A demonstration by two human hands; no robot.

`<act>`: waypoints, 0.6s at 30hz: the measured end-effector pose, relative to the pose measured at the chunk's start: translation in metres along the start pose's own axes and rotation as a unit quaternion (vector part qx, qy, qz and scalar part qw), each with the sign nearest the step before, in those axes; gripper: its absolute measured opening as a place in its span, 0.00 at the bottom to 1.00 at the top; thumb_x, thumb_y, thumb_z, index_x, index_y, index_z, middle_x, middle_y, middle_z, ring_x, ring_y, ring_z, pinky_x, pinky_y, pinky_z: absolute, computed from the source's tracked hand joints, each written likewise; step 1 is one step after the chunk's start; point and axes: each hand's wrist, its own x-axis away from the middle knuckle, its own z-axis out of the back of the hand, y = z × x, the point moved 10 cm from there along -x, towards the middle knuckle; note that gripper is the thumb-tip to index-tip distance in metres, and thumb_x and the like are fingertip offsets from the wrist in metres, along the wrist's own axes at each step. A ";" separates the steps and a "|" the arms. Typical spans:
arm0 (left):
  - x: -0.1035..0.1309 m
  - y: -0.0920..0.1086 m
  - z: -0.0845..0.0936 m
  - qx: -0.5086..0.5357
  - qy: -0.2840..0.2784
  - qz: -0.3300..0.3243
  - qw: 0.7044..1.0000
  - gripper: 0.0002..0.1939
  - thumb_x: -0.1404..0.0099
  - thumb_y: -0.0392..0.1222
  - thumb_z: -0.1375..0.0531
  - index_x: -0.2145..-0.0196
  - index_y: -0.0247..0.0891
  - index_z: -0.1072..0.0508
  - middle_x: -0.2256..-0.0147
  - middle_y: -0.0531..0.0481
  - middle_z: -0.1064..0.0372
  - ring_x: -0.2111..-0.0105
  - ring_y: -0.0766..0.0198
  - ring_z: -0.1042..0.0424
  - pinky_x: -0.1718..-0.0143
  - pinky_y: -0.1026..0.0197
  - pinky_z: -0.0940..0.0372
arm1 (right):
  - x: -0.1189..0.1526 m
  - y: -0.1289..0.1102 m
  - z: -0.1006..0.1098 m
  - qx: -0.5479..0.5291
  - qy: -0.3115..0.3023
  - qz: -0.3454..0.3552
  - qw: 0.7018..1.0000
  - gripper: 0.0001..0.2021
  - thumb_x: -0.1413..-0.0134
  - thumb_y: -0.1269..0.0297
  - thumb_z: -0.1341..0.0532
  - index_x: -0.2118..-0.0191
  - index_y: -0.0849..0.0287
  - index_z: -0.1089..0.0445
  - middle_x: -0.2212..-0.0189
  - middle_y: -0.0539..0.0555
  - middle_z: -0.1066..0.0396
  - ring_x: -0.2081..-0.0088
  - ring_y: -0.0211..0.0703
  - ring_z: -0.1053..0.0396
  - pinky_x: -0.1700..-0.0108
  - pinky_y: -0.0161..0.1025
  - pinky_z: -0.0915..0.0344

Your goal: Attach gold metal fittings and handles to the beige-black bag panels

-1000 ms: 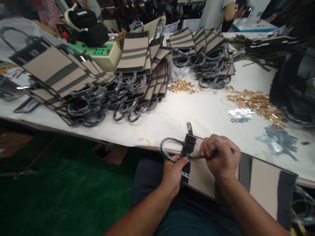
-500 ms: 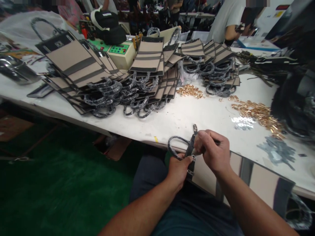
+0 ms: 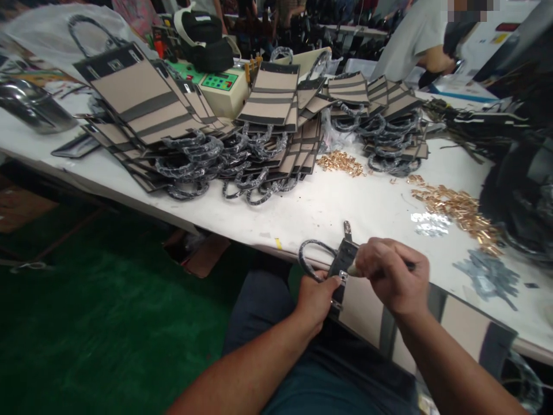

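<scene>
A beige and black handbag panel [image 3: 365, 308] lies over my lap and the table edge, with a plastic-wrapped loop handle [image 3: 303, 256] at its left end. My left hand [image 3: 314, 301] pinches the black top band, its thumb beside a small silver metal plate [image 3: 343, 276]. Just right of that plate, my right hand [image 3: 393, 276] is closed around a slim tool [image 3: 409, 265]. The tool's dark end sticks out behind the fist; its kind is hidden by the fingers. A black strap with a metal tip [image 3: 347, 229] juts from the band's far end.
Stacked bag panels [image 3: 147, 98] with wrapped handles cover the table's far side. Gold metal fittings [image 3: 458, 207], clear plastic pieces [image 3: 430, 223] and grey metal plates [image 3: 488, 276] lie to the right. A control box [image 3: 220, 86] stands behind. A person [image 3: 406, 40] works across the table.
My right hand has moved right, away from the silver plate, uncovering more of the black band. My left hand keeps its hold on the panel. The camera view has shifted slightly.
</scene>
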 end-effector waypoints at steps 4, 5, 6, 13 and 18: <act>-0.001 -0.003 -0.001 0.000 -0.004 0.004 1.000 0.11 0.50 0.45 0.30 0.75 0.35 0.23 0.78 0.50 0.28 0.79 0.65 0.32 0.76 0.64 0.39 | 0.005 -0.007 0.000 -0.031 0.028 0.054 0.998 0.21 0.36 0.61 0.34 0.81 0.54 0.34 0.84 0.47 0.40 0.81 0.40 0.40 0.76 0.41 0.40; -0.001 -0.003 0.000 -0.002 -0.002 0.003 1.000 0.11 0.50 0.45 0.29 0.75 0.35 0.23 0.78 0.50 0.28 0.79 0.65 0.32 0.76 0.64 0.39 | 0.008 0.003 0.001 -0.018 0.026 0.033 0.999 0.21 0.35 0.60 0.35 0.81 0.55 0.34 0.84 0.48 0.39 0.80 0.40 0.40 0.76 0.40 0.40; -0.001 -0.002 0.000 -0.005 0.002 0.001 1.000 0.12 0.51 0.45 0.29 0.75 0.35 0.24 0.79 0.50 0.28 0.79 0.66 0.32 0.76 0.64 0.39 | 0.011 0.013 0.003 -0.006 0.022 0.008 1.000 0.22 0.34 0.59 0.35 0.80 0.55 0.35 0.83 0.48 0.39 0.80 0.40 0.40 0.75 0.40 0.41; -0.001 -0.003 0.003 -0.006 0.008 0.005 1.000 0.17 0.54 0.49 0.26 0.74 0.34 0.23 0.76 0.47 0.25 0.78 0.63 0.28 0.74 0.63 0.35 | 0.015 0.041 0.062 0.262 0.014 -0.095 0.960 0.23 0.33 0.50 0.37 0.78 0.56 0.34 0.82 0.47 0.36 0.78 0.39 0.38 0.73 0.39 0.43; 0.004 -0.002 0.004 -0.027 -0.006 0.006 1.000 0.23 0.56 0.55 0.23 0.72 0.34 0.23 0.75 0.46 0.23 0.76 0.59 0.26 0.72 0.60 0.33 | 0.006 0.055 0.049 0.502 -0.108 -0.096 0.853 0.06 0.36 0.59 0.35 0.59 0.52 0.20 0.62 0.52 0.20 0.62 0.49 0.23 0.60 0.41 0.36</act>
